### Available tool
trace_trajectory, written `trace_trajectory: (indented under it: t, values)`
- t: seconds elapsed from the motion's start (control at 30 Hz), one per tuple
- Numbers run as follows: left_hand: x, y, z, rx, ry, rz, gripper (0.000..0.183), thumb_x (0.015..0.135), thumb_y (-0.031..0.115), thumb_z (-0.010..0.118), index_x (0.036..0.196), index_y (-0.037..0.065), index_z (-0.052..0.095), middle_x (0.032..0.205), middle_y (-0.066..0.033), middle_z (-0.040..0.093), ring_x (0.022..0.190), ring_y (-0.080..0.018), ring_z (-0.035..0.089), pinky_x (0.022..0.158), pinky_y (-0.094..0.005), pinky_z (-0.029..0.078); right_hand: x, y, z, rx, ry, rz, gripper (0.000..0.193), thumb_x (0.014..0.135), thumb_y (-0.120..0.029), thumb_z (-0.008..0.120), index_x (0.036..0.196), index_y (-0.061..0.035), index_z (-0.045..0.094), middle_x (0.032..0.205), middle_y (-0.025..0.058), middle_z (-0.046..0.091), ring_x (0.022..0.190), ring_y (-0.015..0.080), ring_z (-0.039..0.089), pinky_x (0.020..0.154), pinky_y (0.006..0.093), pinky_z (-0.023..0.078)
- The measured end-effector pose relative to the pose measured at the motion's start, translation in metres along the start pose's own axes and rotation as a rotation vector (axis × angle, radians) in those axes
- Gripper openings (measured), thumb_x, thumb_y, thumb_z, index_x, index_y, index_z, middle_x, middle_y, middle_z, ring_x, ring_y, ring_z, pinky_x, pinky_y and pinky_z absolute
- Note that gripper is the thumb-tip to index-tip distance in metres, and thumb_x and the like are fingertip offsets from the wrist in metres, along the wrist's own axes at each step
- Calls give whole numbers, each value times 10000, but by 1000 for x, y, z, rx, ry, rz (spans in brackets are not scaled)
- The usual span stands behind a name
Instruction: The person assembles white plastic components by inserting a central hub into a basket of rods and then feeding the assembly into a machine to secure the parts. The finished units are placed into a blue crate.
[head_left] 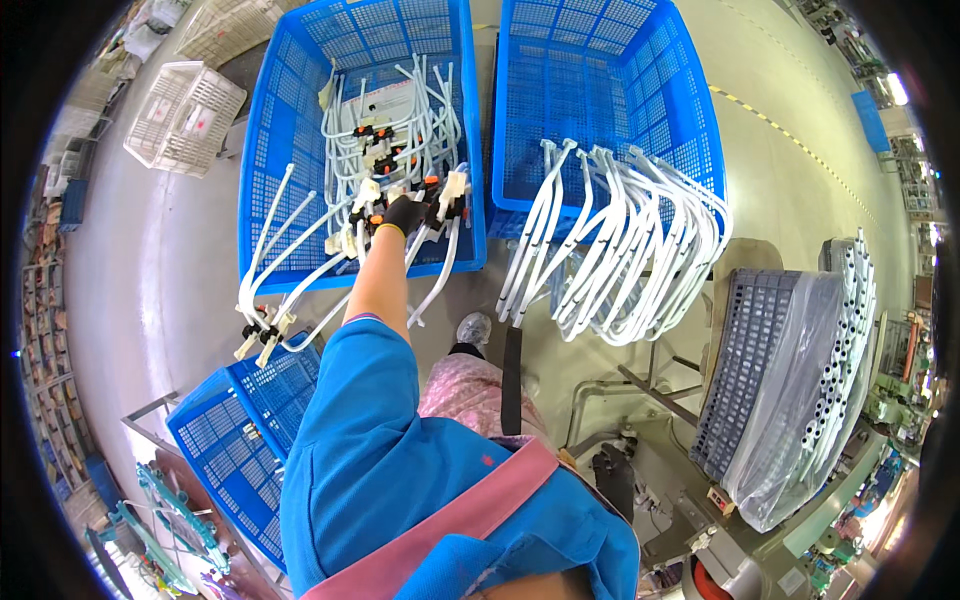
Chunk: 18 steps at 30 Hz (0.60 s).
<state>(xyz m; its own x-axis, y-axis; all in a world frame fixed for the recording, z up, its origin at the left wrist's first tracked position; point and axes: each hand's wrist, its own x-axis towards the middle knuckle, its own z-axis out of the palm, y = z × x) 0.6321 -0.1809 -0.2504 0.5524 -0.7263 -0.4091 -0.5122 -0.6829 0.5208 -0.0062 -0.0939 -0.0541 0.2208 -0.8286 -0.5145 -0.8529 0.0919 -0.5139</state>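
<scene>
The left hand (403,212), dark-gloved, lies among fitted tubes (385,155) in the left basket (280,85). The right hand (614,475) appears low at right; neither grip can be told. White hoses (640,250) drape over the right basket's (612,60) near rim, presumably for alignment.

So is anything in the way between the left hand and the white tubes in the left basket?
Nothing that I can see. The left hand reaches over the near side of the left basket and is right in among the fittings of the tubes. Whether it grips one is hidden.
</scene>
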Motion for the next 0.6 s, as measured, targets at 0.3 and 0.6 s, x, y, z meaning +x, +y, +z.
trace_trajectory:
  t: [0.3,0.6]
  values:
    - [-102,45,-75,-522,240,-113,235,830,181,637,962,-7,688,695,-32,629,628,-109,575,562,-276,445,134,-47,-10,-162,-31,-557,227,851,-213,646,1001,-46,678,930,158,689,841,328,664,730,388,529]
    - [-185,131,-159,-664,427,-132,258,888,172,620,1056,-20,660,684,46,519,617,-37,430,526,-223,325,279,-170,30,-67,-206,-902,327,860,-311,637,1106,-97,637,975,151,673,876,335,649,769,432,522]
